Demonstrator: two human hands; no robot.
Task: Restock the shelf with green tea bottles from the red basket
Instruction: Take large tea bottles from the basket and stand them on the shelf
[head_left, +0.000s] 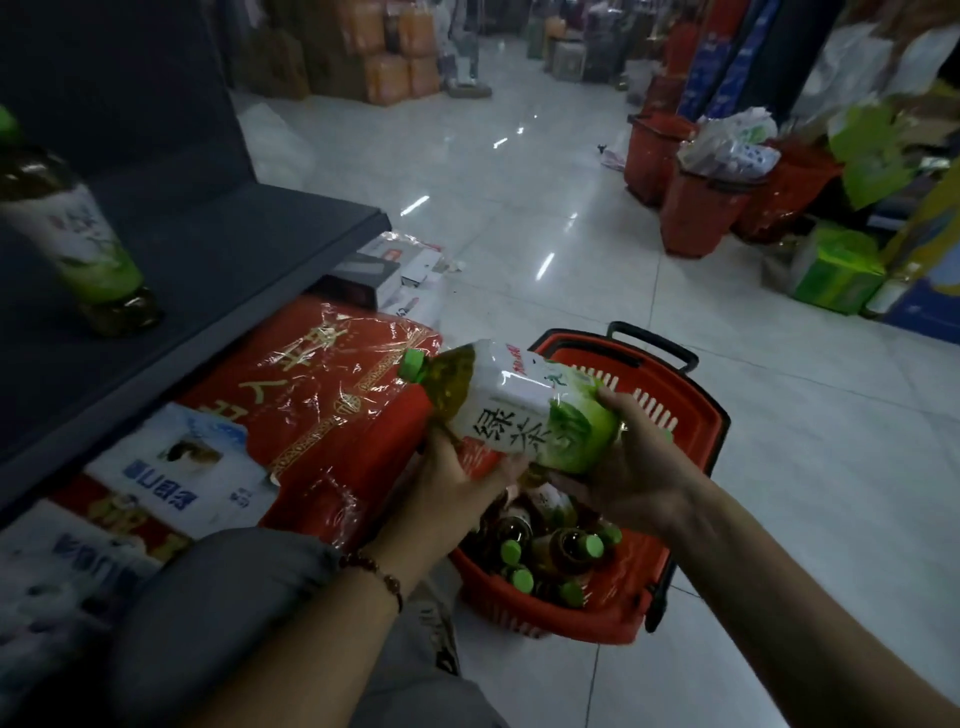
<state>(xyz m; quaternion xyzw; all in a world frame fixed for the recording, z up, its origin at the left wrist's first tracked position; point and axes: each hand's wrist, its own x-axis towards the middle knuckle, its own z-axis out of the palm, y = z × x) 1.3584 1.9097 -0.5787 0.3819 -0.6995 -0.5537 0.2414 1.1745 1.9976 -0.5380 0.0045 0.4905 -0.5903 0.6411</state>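
A green tea bottle (511, 402) with a green cap and a white-green label lies sideways in both my hands above the red basket (696, 415). My left hand (452, 480) grips it from below near the neck end. My right hand (631, 470) holds its base end. Several more green-capped bottles (563, 553) lie inside the basket on the floor. One green tea bottle (78, 228) stands upright on the dark grey shelf (249, 234) at the left.
Red shrink-wrapped packs (332, 395) and blue-white boxes (171, 467) sit under the shelf. More red baskets (691, 202) and green packages (836, 270) line the right side of the tiled aisle. Stacked orange goods stand at the far end.
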